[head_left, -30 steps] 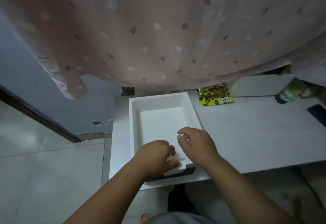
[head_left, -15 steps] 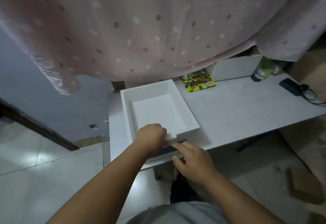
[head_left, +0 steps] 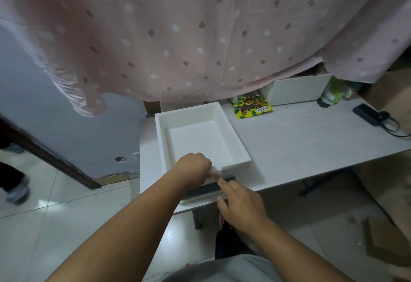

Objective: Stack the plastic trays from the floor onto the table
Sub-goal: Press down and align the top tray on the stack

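White tray: the white tray [head_left: 201,135] sits flat on the left end of the table [head_left: 311,139], centre of the frame, open side up; nothing shows inside it but its bare white floor.
Tray front: a notch is cut into the near wall, with a dark strip showing below the near edge; whether another tray lies underneath I cannot tell.
Left hand: the left hand [head_left: 193,169] is curled into a fist over the tray's near-left wall at the notch, fingers wrapped on the rim.
Right hand: the right hand [head_left: 241,206], lower centre, is loosely spread, index finger stretched so its tip touches the tray's near edge beside the left hand; it grasps nothing.
Box: a white box [head_left: 298,90] stands at the table's back, upper right; its contents are hidden.
Around: a yellow-green snack packet [head_left: 252,107] lies behind the tray's far right corner; a green bottle [head_left: 332,91] and a black device with cable [head_left: 367,115] are at far right.
Overhead: a pink spotted curtain [head_left: 178,32] hangs across the top, covering the table's back edge.
Floor: pale tiles [head_left: 44,226]; cardboard pieces [head_left: 387,237] at lower right.
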